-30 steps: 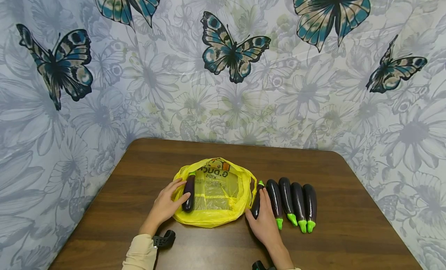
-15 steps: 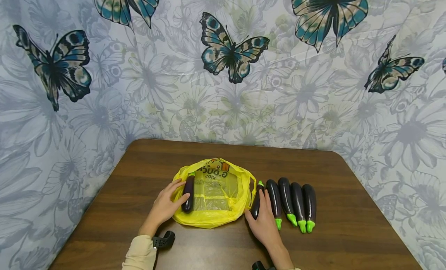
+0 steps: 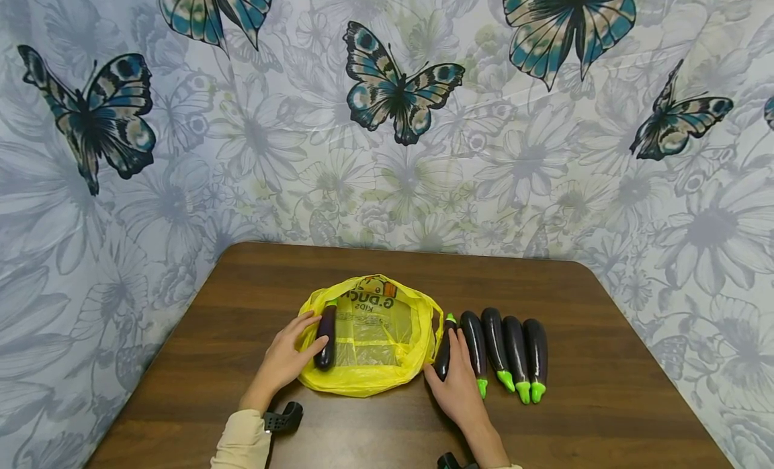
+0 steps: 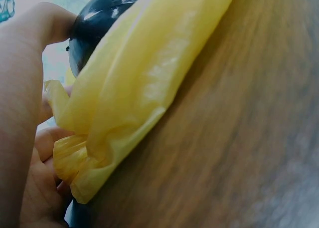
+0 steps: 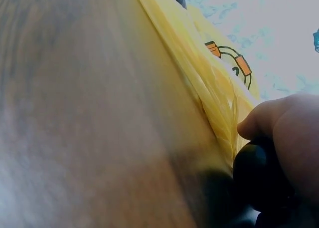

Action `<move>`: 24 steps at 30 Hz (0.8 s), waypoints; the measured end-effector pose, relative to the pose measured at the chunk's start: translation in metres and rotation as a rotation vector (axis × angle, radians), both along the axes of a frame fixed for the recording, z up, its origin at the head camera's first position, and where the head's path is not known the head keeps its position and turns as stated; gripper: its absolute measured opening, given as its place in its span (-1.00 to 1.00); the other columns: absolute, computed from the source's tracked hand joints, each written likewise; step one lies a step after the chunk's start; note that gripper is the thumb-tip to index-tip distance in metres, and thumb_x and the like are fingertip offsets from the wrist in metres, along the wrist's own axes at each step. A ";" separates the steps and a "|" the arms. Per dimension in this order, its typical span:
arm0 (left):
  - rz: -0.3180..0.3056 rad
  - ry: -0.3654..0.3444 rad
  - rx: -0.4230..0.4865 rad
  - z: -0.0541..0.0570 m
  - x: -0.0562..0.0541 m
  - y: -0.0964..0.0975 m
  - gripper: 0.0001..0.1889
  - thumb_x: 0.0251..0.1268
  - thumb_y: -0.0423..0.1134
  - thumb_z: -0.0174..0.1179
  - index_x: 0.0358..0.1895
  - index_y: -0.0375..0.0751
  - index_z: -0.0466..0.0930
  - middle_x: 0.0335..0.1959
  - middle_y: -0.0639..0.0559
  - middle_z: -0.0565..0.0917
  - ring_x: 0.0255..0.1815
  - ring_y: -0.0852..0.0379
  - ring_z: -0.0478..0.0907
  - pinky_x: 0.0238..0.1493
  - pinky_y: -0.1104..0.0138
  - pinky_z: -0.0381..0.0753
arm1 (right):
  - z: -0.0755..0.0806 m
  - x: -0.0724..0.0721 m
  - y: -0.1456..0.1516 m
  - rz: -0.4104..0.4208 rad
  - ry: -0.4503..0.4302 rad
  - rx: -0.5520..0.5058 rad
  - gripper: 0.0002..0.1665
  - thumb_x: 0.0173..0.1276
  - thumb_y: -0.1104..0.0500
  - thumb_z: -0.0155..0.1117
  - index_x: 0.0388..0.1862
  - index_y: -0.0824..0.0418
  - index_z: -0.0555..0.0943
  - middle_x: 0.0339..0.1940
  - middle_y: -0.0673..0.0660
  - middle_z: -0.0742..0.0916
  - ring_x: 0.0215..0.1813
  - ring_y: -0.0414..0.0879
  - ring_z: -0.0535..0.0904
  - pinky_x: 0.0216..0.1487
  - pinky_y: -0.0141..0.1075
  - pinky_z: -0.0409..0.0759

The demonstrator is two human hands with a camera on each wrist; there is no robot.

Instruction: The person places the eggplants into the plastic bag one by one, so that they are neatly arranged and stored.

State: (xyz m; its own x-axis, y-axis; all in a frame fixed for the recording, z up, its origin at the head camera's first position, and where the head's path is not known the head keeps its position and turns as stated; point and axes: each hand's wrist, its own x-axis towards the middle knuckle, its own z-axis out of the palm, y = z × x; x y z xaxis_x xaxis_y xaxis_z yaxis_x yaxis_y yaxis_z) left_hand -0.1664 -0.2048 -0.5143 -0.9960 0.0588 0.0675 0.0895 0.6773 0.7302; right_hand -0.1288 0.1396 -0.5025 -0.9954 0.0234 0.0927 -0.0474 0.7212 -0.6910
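In the head view, a yellow plastic bag (image 3: 357, 386) lies with its mouth wide. One dark eggplant (image 3: 326, 338) lies along its left inner side. My left hand (image 3: 285, 355) grips this eggplant, thumb over it and fingers at the bag's outer left side; the left wrist view shows yellow film (image 4: 134, 78) between fingers and eggplant. Right of the bag, my right hand (image 3: 455, 385) grips another eggplant (image 3: 443, 358), green tip pointing away, with the thumb on its left and fingers on its right. The hand covers part of it.
Several more eggplants (image 3: 496, 341) lie in a row right of my right hand, their green stem ends toward me. The brown wooden table (image 3: 605, 388) ends at a wall (image 3: 411, 207) printed with butterflies and flowers.
Both hands, the bag and the eggplants hold their places. Only the head view has shifted very slightly.
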 end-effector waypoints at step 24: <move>0.003 0.013 -0.008 -0.002 -0.002 0.000 -0.30 0.45 0.27 0.18 0.51 0.00 0.43 0.60 -0.14 0.29 0.57 -0.42 0.18 0.45 -0.43 0.13 | 0.003 -0.002 0.002 -0.012 0.068 -0.008 0.04 0.36 0.12 0.43 0.65 0.39 0.10 0.67 0.40 0.17 0.64 0.32 0.15 0.52 0.23 0.28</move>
State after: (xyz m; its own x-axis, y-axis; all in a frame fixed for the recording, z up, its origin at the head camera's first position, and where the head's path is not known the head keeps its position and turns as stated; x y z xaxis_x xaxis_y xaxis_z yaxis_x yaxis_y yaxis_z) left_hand -0.1680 -0.2051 -0.5164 -0.9952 0.0567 0.0800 0.0971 0.6836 0.7234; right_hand -0.1311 0.1419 -0.4993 -0.9865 0.0361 0.1596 -0.0858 0.7163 -0.6925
